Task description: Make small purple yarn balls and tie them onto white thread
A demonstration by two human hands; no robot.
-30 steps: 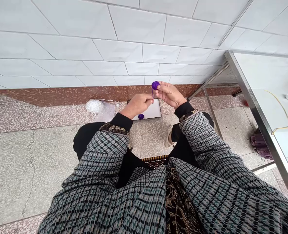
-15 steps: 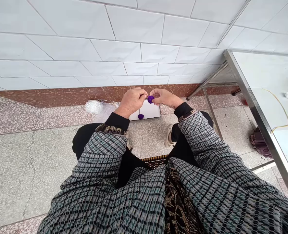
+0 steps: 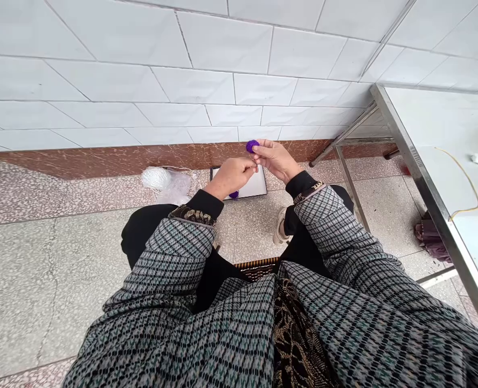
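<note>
My right hand (image 3: 277,160) pinches a small purple yarn ball (image 3: 252,146) between thumb and fingers, held up in front of the wall base. My left hand (image 3: 234,175) is closed just below and to the left of it, fingertips pinched close to my right fingers. The yarn strand in that pinch is too thin to make out clearly now. A second purple yarn ball (image 3: 234,194) shows partly under my left hand, at the near edge of a shallow white tray with a dark rim (image 3: 257,186) on the floor.
Left of the tray lie a white yarn ball (image 3: 155,177) and a crumpled clear plastic bag (image 3: 175,187). A metal-framed table (image 3: 433,178) stands at the right, with a yellow cord (image 3: 469,178) on it. Ahead is a tiled wall (image 3: 206,86). Dark red cloth (image 3: 433,235) lies below the table.
My right hand has raised the purple yarn ball slightly. My left hand has moved right and down, beneath it, now partly covering the second ball and its hanging strand.
</note>
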